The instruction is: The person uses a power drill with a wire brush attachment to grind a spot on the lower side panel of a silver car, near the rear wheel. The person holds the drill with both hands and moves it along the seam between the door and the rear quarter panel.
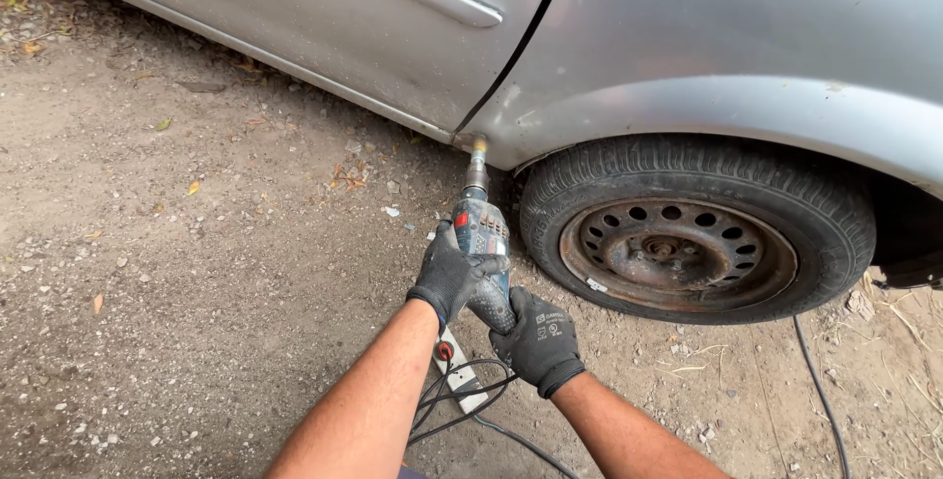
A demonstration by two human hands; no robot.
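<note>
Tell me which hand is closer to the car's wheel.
The right. The right hand holds the rear of the power drill, just off the wheel's lower left edge. The left hand wraps the drill body on the side away from the tyre.

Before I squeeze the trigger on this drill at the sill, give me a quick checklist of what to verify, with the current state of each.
1. Both hands on the corded drill: ok. Left hand wraps the body, right hand supports the handle from below.
2. Gloves on: ok, both hands.
3. Brush attachment at the sill corner ahead of the rear wheel: ok; actual contact cannot tell.
4. Cable clear of the tool: not ok, looped under the wrists beside the power strip.
5. Power strip switched on: cannot tell.
6. Eye protection: cannot tell, out of view.
</note>
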